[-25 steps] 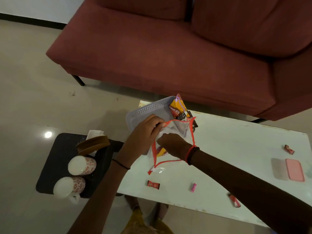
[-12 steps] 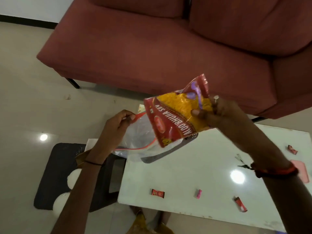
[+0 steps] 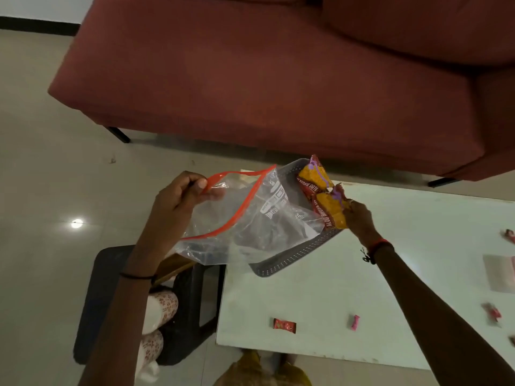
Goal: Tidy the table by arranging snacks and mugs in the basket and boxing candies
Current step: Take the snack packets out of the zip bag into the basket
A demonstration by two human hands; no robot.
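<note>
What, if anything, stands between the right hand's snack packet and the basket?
Nothing visible: the snack packet in the right hand is at the basket rim. The clear bag, held by the left hand, hangs over only its left part.

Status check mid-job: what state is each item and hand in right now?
Zip bag: open, held off the table.
Left hand: pinches its orange edge.
Right hand: grips a snack packet at the basket.
Second packet: standing in the basket.
Mugs: on the stool.
Candies: loose on the table.
</note>
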